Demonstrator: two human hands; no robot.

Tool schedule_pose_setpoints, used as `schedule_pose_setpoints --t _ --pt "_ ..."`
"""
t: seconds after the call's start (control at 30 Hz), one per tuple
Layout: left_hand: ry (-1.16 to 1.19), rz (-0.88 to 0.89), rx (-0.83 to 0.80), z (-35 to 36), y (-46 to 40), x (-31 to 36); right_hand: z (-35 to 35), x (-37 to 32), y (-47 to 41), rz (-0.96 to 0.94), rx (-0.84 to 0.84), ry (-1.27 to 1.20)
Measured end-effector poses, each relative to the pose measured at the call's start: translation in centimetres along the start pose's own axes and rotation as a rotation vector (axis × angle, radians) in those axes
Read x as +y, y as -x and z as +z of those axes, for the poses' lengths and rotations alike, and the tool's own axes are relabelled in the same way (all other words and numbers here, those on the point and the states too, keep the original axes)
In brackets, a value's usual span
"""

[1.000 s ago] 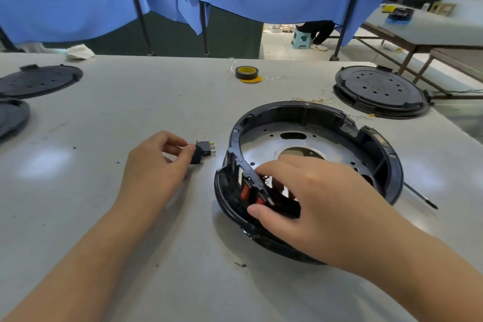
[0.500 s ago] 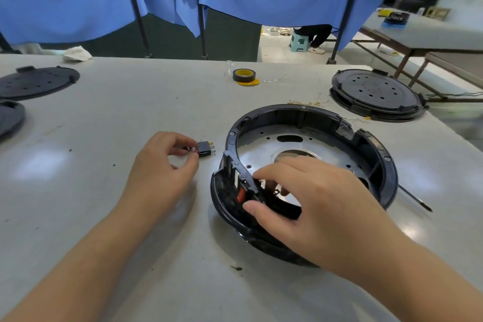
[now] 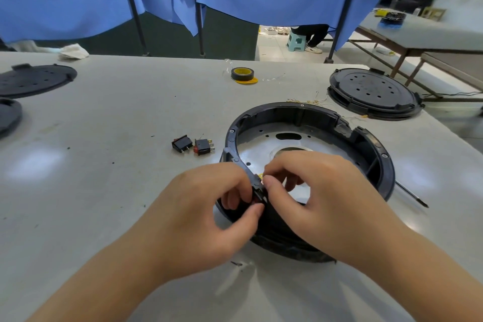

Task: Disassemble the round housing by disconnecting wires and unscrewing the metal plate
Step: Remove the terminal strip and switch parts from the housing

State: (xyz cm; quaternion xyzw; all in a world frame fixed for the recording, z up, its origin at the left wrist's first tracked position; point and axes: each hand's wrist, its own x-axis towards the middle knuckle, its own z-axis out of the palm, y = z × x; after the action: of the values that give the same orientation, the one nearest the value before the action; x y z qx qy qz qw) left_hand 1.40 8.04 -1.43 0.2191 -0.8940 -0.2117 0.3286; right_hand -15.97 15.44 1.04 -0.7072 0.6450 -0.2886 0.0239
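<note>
Two hands at round housing (image 3: 308, 123) rim, 8 o'clock | left hand (image 3: 209, 217) and right hand (image 3: 321, 198) pinch red-black switch (image 3: 257, 197) | metal plate (image 3: 261, 138) inside housing | two loose switches (image 3: 193, 145) on table (image 3: 130, 112) at 9 o'clock

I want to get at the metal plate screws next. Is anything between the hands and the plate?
Nothing lies on the metal plate itself. Both the left hand and right hand grip a part at the round housing near wall.
</note>
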Motion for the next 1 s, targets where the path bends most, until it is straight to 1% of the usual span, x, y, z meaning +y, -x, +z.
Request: schedule_pose_setpoints --t 0.13,0.5,0.67,1.0 --pt "0.004 0.007 0.007 -0.1 0.0 -0.1 0.1 0.0 0.0 0.021 -0.006 0.013" --pt "-0.027 -0.008 0.032 -0.2 -0.2 -0.5 0.0 0.1 0.0 -0.035 -0.08 0.033" --pt "-0.013 -0.059 0.044 -0.3 -0.3 -1.0 0.0 0.1 0.0 -0.03 -0.107 0.034" --pt "-0.017 -0.049 0.044 -0.3 -0.2 -0.9 0.0 -0.1 0.1 0.0 -0.13 0.089"
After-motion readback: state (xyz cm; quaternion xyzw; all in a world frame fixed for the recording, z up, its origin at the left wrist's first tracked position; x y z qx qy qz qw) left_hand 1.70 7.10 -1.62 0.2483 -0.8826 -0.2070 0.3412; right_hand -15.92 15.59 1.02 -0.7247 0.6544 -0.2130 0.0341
